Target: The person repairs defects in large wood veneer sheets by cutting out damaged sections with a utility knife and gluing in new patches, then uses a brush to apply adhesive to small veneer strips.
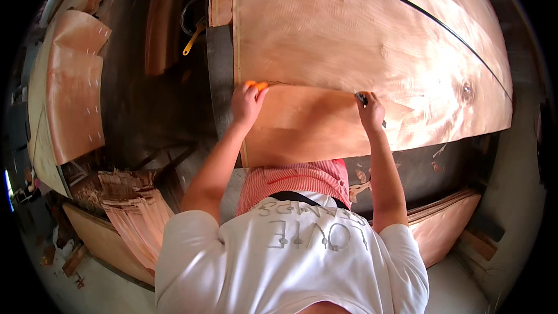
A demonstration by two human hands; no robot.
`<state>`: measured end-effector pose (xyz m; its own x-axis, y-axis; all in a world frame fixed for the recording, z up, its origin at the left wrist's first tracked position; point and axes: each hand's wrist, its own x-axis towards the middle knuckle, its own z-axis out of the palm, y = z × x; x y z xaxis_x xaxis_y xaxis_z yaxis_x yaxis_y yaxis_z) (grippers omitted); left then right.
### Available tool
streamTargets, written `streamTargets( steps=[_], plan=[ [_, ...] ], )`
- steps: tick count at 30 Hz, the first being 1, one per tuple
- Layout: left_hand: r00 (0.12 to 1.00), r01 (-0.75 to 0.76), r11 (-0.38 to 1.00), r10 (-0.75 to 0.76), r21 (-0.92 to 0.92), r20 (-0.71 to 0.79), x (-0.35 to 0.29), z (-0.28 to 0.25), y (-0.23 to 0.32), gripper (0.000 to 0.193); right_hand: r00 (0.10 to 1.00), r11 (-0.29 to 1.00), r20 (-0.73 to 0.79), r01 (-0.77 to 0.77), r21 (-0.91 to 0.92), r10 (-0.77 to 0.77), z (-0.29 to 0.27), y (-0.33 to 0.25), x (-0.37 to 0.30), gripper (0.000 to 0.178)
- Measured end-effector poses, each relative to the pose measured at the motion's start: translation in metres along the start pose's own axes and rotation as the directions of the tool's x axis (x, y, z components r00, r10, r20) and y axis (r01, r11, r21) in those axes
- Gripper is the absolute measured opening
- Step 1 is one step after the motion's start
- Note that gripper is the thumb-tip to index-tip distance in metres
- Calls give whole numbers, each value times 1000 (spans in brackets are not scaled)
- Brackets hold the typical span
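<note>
White shirt nearest — left hand grips orange object, right hand grips dark object. Likely aligning veneer sheet — next needs steadiness.

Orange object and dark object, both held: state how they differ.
The orange object is bright, the dark object blackish. The orange object is in the left hand, near the left edge of the wood sheet; the dark object, in the right hand, is farther right. Both are partly hidden.
</note>
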<state>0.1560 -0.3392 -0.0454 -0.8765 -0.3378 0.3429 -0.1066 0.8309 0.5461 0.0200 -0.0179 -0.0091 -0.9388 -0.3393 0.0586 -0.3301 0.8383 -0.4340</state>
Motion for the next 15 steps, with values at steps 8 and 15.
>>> streamTargets(
  steps=[8,15],
  plan=[
    [981,146,969,-116,198,-155,10,27,-15,42,987,998,150,61,4,-61,35,-1,45,32],
    [967,240,944,-210,229,-146,-21,21,-13,42,415,958,893,-280,-60,177,-9,-73,23,30]
  ],
)
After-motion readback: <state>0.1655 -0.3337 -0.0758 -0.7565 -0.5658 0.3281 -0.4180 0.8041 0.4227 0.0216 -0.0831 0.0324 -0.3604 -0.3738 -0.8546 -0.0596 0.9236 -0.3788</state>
